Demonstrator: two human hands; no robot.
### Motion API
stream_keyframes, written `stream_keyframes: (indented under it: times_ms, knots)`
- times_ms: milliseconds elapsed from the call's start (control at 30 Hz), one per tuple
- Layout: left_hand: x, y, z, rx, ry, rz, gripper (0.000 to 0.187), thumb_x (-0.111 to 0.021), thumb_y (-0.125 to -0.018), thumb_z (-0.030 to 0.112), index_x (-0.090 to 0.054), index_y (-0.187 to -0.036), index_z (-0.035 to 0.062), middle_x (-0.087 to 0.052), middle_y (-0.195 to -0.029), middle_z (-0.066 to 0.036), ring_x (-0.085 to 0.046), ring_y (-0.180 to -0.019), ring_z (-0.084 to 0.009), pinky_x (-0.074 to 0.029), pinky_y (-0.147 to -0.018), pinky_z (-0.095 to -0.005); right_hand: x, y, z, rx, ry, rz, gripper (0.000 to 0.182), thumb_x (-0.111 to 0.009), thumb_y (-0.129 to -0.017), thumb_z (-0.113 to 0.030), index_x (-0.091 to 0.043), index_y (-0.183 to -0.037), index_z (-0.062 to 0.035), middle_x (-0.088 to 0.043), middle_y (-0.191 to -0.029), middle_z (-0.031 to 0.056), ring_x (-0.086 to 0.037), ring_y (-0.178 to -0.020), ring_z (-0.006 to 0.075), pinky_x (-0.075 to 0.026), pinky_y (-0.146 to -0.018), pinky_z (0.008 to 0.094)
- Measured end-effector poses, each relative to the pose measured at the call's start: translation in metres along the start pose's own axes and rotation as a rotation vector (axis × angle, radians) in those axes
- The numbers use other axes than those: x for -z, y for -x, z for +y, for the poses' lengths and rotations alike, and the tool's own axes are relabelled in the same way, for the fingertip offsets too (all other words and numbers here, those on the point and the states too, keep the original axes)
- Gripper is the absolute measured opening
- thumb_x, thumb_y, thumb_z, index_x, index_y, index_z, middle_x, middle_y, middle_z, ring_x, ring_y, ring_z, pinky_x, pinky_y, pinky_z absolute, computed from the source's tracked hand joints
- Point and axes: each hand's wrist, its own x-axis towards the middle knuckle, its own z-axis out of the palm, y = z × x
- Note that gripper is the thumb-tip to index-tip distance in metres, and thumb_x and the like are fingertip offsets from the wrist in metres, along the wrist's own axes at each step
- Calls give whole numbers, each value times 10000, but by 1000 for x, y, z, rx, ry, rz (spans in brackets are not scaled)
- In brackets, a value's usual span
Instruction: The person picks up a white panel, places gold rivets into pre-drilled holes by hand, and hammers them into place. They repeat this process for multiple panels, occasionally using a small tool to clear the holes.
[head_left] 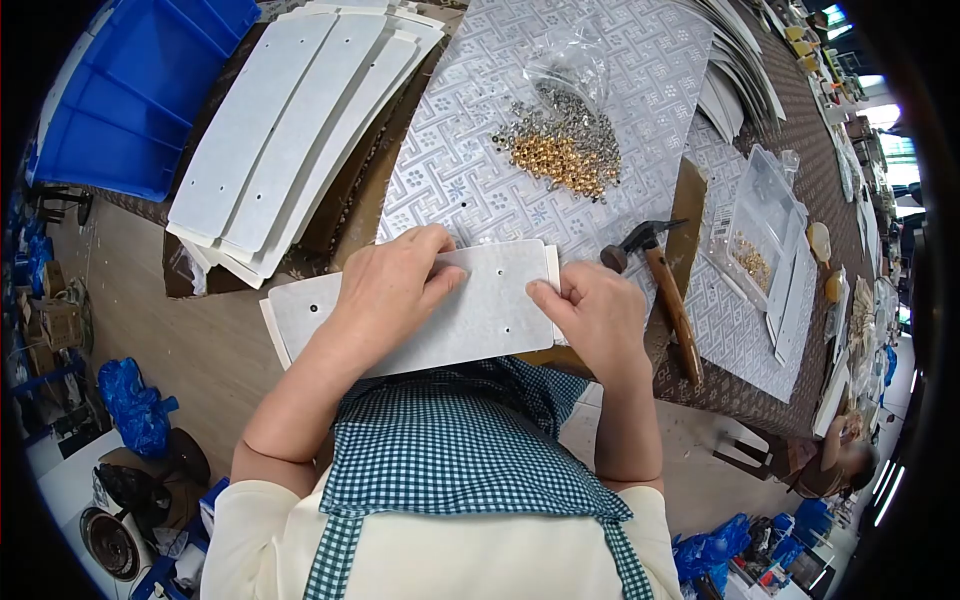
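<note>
A long whitish panel (470, 315) with rounded corners and small holes lies in front of me, at the near edge of the table; a second layer shows under its ends. My left hand (395, 285) lies across its left-middle part, thumb on top and fingers curled at the far edge. At the right end, my right hand (602, 312) grips the panel, thumb above and fingers bent around the edge. A hammer (672, 305) with a wooden handle lies just right of my right hand. Beyond the panel, gold-coloured metal eyelets (565, 165) are heaped beside silver-coloured ones (590, 125).
Stacked white panels (270, 130) fill the left side, near a blue plastic bin (140, 95). A clear bag (575, 65) lies behind the eyelets. On the right stand a clear plastic box (755, 225) and more stacked panels (735, 75). Another person (830, 465) is at far right.
</note>
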Motion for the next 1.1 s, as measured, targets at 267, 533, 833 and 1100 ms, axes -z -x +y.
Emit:
stream_keyframes:
  times_ms: [267, 533, 833, 1100]
  knots:
    - [0, -1, 2, 17, -1, -8, 268, -697, -882, 254, -629, -1047, 54, -719, -964, -134, -709, -850, -307, -530, -727, -406, 7, -53, 18, 63, -223, 285, 76, -684, -861, 3, -674, -936, -5, -600, -807, 54, -561, -661, 105, -470, -609, 262]
    - [-1, 0, 0, -3, -15, 10, 262, -692, -885, 262, -633, -1036, 57, -716, -962, -130, -707, -861, -301, -527, -733, -411, -6, -84, 22, 64, -118, 82, 59, -669, -849, -77, -651, -902, -57, -631, -864, 84, -653, -790, 274, -518, -706, 393]
    - [-2, -1, -1, -9, -17, 16, 265, -695, -871, 255, -632, -1030, 51, -707, -938, -129, -692, -852, -307, -517, -729, -416, -2, -77, 11, 98, -219, 140, 69, -663, -822, -32, -621, -876, -36, -634, -823, 88, -653, -722, 238, -519, -637, 355]
    - [0, -1, 1, -11, -13, 13, 262, -689, -871, 256, -620, -1013, 46, -704, -937, -133, -685, -845, -320, -517, -722, -432, 6, -30, -17, 128, -394, -47, 133, -719, -816, -40, -627, -910, -28, -611, -766, 63, -564, -625, 125, -467, -584, 281]
